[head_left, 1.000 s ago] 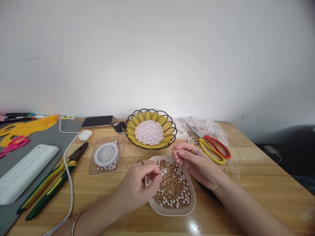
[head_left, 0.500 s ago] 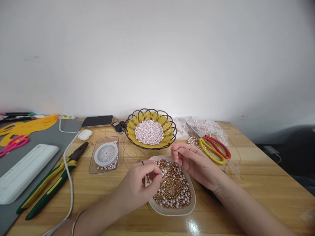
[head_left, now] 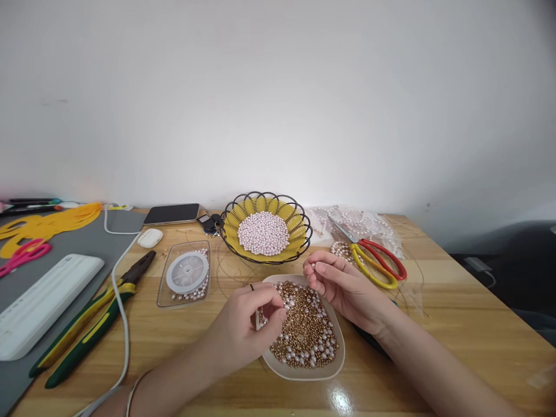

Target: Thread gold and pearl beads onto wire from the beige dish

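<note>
Pinching one small pearl bead [head_left: 313, 267] between thumb and fingertips, my right grip [head_left: 347, 292] is closed on it above the far right edge of the shallow tray [head_left: 304, 377]. My left grip [head_left: 247, 318] is closed, thumb to forefinger, over the tray's left side; whether it holds anything I cannot tell. Status, as judged: bead work is under way and well short of complete. Done: a pearl strand [head_left: 341, 251] lies on the counter [head_left: 452, 330] just beside the scissors [head_left: 382, 263]; I take it as finished stringing. Left: the pinched bead is not visibly strung, gold beads [head_left: 299, 330] and loose pearls [head_left: 313, 355] cover most of the tray, and further pearl stock [head_left: 263, 233] sits in the yellow basket [head_left: 298, 231].
</note>
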### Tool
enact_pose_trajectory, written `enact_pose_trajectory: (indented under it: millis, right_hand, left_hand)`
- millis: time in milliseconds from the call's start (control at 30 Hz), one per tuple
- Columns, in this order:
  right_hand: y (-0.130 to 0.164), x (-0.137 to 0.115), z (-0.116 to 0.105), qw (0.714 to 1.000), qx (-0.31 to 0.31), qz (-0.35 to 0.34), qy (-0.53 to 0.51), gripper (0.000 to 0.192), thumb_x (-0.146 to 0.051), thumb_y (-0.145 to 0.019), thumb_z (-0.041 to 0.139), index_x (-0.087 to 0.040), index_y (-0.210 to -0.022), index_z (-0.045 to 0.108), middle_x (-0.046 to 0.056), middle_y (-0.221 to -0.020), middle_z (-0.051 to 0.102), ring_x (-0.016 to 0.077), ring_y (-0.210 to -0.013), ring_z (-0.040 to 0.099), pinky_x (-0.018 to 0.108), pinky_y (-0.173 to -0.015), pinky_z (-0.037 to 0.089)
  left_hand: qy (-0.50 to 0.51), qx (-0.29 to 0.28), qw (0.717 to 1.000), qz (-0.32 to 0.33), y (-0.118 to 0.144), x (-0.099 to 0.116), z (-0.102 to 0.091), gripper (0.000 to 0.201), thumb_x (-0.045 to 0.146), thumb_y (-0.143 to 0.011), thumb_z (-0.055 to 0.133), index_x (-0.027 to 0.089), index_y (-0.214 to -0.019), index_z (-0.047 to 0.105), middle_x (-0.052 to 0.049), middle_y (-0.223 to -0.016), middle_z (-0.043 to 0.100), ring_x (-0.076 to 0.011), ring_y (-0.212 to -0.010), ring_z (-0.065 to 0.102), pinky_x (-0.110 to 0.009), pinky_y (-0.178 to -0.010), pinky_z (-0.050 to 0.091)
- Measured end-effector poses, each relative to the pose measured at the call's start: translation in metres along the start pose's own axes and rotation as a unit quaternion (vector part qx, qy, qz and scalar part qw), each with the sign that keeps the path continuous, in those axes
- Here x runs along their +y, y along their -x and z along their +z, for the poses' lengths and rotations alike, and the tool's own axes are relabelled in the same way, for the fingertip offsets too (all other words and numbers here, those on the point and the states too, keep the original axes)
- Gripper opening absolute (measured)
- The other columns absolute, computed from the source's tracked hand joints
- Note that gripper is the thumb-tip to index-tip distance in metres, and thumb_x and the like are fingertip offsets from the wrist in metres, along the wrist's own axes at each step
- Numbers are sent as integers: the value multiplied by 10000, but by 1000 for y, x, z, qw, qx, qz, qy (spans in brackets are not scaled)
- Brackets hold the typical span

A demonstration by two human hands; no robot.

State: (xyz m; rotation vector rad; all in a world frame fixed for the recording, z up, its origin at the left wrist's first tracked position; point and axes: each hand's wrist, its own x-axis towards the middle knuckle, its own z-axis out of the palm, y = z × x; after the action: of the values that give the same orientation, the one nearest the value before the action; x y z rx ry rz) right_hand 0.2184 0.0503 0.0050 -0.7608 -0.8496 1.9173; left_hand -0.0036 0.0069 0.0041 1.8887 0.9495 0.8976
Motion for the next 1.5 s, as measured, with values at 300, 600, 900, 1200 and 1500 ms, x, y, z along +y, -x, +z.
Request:
enact_pose_trajectory:
  millis: [300, 600, 900, 1200, 1500]
  right_hand:
    - [-1, 3, -1, 999, -13, -39, 23, 156, -287, -739, 924, -212, -826, 818, -11, -789, 790, 42, -647, 707, 86, -674, 586]
    - [-1, 4, 0, 999, -14, -45, 17, 154, -286, -735, 928, -213, -825, 825, -13, -779, 794, 44, -649, 713, 80, -668, 582]
    - [0, 4, -1, 999, -16, -43, 24, 145, -285, -744, 922, -227, -836, 825, -10, -792, 785, 48, -655, 702, 102, -679, 584]
    - [0, 5, -2, 998, -38, -36, 39, 127, -269, -780, 900, -237, -871, 817, -29, -834, 786, 31, -709, 703, 90, -719, 556]
    - [2, 3, 0, 953, -6, -127, 273, 329, -522, -948, 658, -223, -872, 773, 30, -840, 727, 152, -767, 645, 271, -718, 529]
  left_hand:
    - [6, -6, 1000, -1, -1, 0, -1, 191, 134, -900, 527, 193, -718, 510, 30, -646, 540, -136, -661, 507, -237, -622, 371]
    - [9, -2, 1000, -1, -1, 1, 0, 191, 129, -889, 519, 195, -711, 499, 30, -640, 535, -138, -654, 505, -241, -621, 369]
    - [8, -5, 1000, 1, -1, 1, 0, 199, 137, -896, 523, 194, -707, 499, 30, -635, 530, -133, -644, 499, -241, -608, 360]
    - [5, -11, 1000, -17, 0, 1, -1, 197, 188, -978, 507, 190, -784, 536, 21, -707, 527, -133, -664, 502, -237, -598, 358]
    - [8, -12, 1000, -20, 0, 1, -3, 217, 225, -1003, 500, 193, -791, 533, 16, -719, 527, -143, -681, 520, -247, -615, 373]
